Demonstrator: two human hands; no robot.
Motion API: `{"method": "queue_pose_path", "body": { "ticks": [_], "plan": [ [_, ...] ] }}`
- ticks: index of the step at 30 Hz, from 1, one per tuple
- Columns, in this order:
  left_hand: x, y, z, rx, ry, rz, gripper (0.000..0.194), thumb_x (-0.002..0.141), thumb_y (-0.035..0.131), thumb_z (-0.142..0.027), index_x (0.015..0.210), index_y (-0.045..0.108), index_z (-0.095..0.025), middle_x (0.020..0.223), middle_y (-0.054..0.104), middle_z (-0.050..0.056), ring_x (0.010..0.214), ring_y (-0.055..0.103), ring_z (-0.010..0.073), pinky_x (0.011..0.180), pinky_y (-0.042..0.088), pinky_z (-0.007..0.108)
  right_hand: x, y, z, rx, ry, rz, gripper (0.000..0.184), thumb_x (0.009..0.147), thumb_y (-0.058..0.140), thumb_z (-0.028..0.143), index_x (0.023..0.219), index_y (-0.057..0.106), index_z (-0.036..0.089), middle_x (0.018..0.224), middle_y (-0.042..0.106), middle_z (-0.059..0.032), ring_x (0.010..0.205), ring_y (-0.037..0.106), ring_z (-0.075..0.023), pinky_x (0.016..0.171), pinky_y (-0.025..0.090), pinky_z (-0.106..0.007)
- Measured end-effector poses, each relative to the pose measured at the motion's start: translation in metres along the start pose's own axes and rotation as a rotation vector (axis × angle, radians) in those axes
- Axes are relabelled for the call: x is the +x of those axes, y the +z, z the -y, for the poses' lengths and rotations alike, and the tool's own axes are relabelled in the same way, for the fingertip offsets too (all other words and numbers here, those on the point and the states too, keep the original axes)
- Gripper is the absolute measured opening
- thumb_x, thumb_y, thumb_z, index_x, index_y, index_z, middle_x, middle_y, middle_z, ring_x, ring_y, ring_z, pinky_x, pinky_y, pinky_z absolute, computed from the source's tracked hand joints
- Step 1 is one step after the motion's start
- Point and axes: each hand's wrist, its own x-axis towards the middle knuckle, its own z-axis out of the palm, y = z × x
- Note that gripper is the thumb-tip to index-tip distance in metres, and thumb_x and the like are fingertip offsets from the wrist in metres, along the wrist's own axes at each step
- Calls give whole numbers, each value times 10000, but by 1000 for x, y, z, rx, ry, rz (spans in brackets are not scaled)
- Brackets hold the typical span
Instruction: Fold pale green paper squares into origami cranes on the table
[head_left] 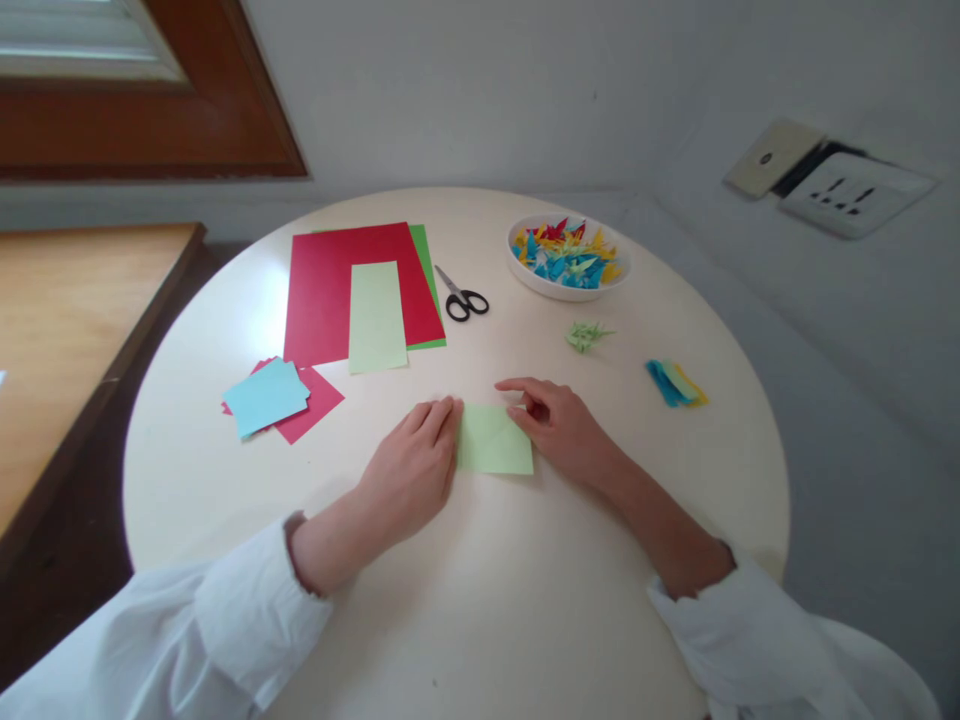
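A light green square of paper [493, 442] lies flat on the round table in front of me, with faint crease lines on it. My left hand [415, 462] presses along its left edge, fingers held together and partly covering that side. At the upper right corner is my right hand [564, 428]. Its index finger stretches out past the paper's far edge, and the thumb rests on or just over the paper. Thumb and index are apart, with nothing visible between them.
Scissors [460, 296] lie beside large red paper [319, 290] and a pale green strip [377, 320]. At left sit blue squares [268, 395]. A white bowl [559, 291] holds colourful folded cranes; green folded pieces [586, 336] and folded strips [675, 384] lie at right.
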Motion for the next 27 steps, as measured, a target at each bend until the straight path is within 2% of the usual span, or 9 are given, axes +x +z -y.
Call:
{"method": "queue_pose_path", "body": {
  "ticks": [6,9,13,22,27],
  "plan": [
    [-3,1,-2,-95,-62,32,447,888,298,-170,1258,443,35,1244,539,222,1142,480,285,957,388,430,-3,1,2,53,39,-58,293,762,530,205,1035,632,177,584,492,43,542,448,-103,592,383,-246],
    [-8,4,-3,-136,-122,41,492,911,283,-240,1324,374,12,1326,483,208,1245,414,289,1032,334,457,-7,2,2,114,75,-92,340,757,538,219,1085,597,157,560,474,59,506,429,-93,559,376,-234],
    [-11,7,-3,-126,-142,47,513,922,250,-271,1359,340,-18,1428,373,172,1331,327,260,1088,285,434,-11,3,2,83,70,-102,330,748,539,188,1072,600,182,584,491,53,541,449,-98,598,379,-243],
    [-11,5,-4,-103,-150,49,510,928,235,-274,1370,339,-41,1437,352,154,1346,306,242,1101,262,438,-14,2,1,25,11,-69,308,781,510,185,1072,603,220,592,499,44,588,468,-112,655,376,-262],
    [-11,5,-4,-97,-149,65,516,926,244,-274,1369,331,-26,1443,339,156,1347,301,249,1109,242,439,-16,3,-1,43,36,-100,308,790,519,232,1088,591,213,588,509,40,595,483,-121,649,379,-266]
  ]
}}
